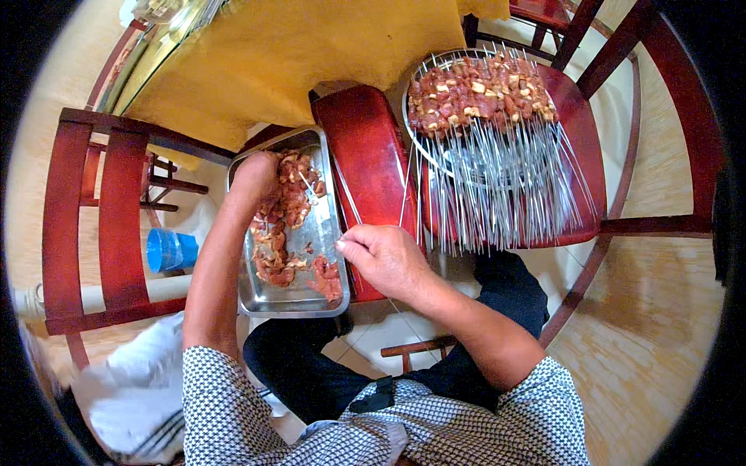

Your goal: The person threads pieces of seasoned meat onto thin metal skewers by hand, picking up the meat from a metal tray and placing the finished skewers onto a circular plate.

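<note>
My left hand point(254, 175) reaches into the upper left of a rectangular metal tray point(300, 307); its fingers are hidden by the hand itself, among pieces of raw meat point(294, 201). At the tray's right edge my right hand point(379, 253) has thumb and forefinger pinched together, seemingly on a thin metal skewer point(307, 182) whose far end shows over the meat. More meat lies low in the tray. To the right, many metal skewers point(495, 204) loaded with meat and pale chunks point(478, 93) lie across a round metal tray point(410, 131), their bare ends hanging past its rim.
Loose skewers point(348, 195) lie on a red wooden seat point(364, 134) between the trays. The round tray rests on a red chair point(583, 180). A table with a yellow cloth point(250, 64) stands ahead. At left are a wooden chair back point(122, 215) and a blue container point(169, 250).
</note>
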Motion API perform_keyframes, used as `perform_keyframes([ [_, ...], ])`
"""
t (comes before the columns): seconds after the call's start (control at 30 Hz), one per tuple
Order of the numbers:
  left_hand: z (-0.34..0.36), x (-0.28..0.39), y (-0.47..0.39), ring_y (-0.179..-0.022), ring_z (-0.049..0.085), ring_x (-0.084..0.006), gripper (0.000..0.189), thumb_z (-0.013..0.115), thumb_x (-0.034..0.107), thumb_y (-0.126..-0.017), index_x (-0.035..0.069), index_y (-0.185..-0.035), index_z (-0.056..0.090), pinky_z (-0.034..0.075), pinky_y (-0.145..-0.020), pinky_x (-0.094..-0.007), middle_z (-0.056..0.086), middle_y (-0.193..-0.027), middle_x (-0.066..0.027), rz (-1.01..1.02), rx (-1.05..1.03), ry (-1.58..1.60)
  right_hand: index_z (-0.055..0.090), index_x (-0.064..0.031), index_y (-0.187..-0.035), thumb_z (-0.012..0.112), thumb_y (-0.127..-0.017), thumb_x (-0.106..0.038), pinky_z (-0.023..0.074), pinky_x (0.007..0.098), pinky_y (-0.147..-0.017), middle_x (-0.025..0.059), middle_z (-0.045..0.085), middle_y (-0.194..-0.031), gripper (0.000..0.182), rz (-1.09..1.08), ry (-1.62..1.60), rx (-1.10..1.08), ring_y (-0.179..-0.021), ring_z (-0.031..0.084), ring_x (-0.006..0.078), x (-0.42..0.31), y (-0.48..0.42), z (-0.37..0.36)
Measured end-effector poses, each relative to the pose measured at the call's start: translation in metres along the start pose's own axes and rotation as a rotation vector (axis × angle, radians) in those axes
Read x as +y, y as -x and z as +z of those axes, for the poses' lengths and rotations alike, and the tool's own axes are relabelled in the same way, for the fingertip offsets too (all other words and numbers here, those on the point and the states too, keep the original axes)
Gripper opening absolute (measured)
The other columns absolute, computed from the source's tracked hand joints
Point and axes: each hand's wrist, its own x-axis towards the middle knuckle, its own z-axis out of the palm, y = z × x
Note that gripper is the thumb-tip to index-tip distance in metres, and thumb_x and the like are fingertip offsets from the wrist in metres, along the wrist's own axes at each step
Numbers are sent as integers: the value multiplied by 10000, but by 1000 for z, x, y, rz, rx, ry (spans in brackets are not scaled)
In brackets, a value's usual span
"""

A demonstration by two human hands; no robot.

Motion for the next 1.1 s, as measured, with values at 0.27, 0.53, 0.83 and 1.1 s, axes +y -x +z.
perform_keyframes([
  [0.27,8,-3,77,-641,583,-177,132,514,47,-806,15,-858,631,468,-561,-294,646,-790,-101,-321,146,1404,601,-42,-785,540,-857,-259,468,435,-622,190,591,-717,236,-45,-16,-97,-701,602,363,11,4,16],
  [0.53,51,37,143,-666,566,-108,202,451,-52,-844,15,-965,599,448,-555,-234,603,-771,-43,-309,92,1563,636,-44,-865,561,-865,-243,477,420,-630,195,614,-741,213,1,178,-68,-707,616,354,2,3,11],
  [0.83,29,37,153,-848,636,-326,464,662,-11,-609,109,-1057,630,513,-741,-355,654,-966,-152,7,90,451,639,-35,-875,564,-863,-209,480,412,-632,198,613,-738,190,-26,197,-31,-701,619,351,3,-3,6],
  [1.1,30,8,102,-745,608,-390,161,624,109,-699,-7,-802,582,500,-661,-439,615,-791,-230,-194,453,354,633,-40,-823,579,-849,-223,471,419,-608,192,610,-726,193,-27,193,-42,-688,610,356,-2,-5,12],
])
